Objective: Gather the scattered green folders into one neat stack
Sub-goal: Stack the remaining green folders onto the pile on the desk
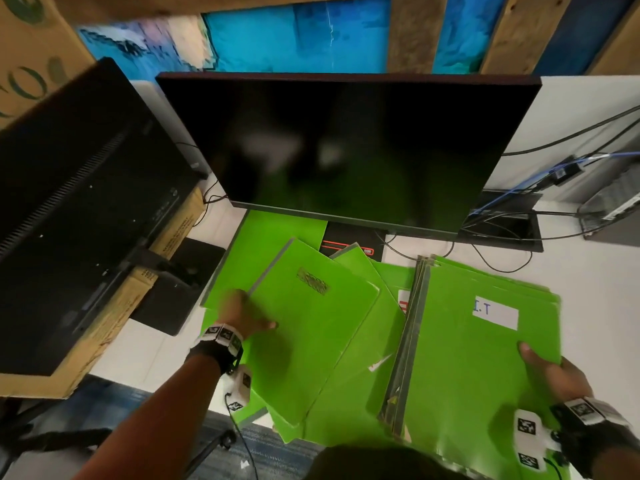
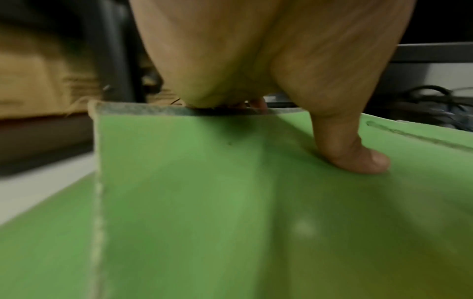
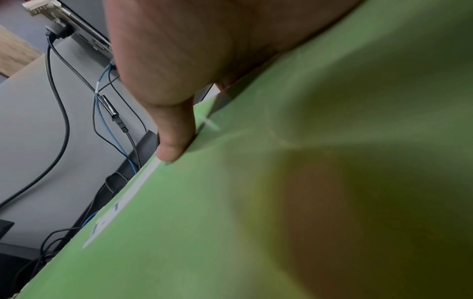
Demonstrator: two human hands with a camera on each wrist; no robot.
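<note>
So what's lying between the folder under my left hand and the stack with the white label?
In the head view, loosely fanned green folders lie overlapped between the left hand's green folder and the white-labelled green stack.

folders (image 1: pixel 311 327): bright green, with grey spines along one edge
top folder of the right pile (image 1: pixel 485 358): green, with a white label (image 1: pixel 495 315) bearing blue letters
surface (image 1: pixel 585 271): white
monitor (image 1: pixel 346 147): black screen, dark
second monitor (image 1: pixel 79 202): black back with a row of fine slots
box (image 1: pixel 114 306): brown cardboard with dark print
cables (image 1: pixel 554 178): black, one blue
wall (image 1: pixel 298 32): blue and turquoise patches between brown wooden planks
wristbands (image 1: pixel 221 336): black, with white tags in black square patterns
</note>
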